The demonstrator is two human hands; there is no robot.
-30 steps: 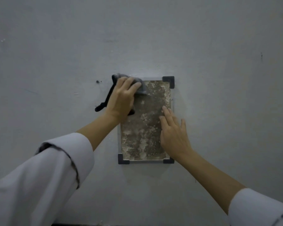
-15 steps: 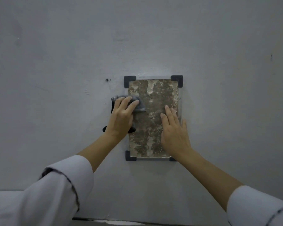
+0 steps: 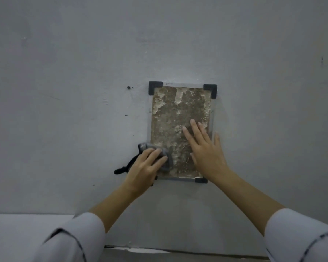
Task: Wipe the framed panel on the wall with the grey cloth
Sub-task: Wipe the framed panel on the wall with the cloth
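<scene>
The framed panel [image 3: 178, 118] shows a mottled brown and tan surface broken by pale, whitish blotches, edged by a thin light grey rim and capped with black corner pieces [image 3: 155, 87]. The grey cloth [image 3: 166, 157] is mid grey with a lighter sheen along its folds, and a black strap [image 3: 126, 166] trails from it against the wall [image 3: 64, 72], which is a flat, pale blue-grey marked by a few small dark specks. Both sleeves [image 3: 78, 241] are white, each crossed near the cuff by a thin dark line.
</scene>
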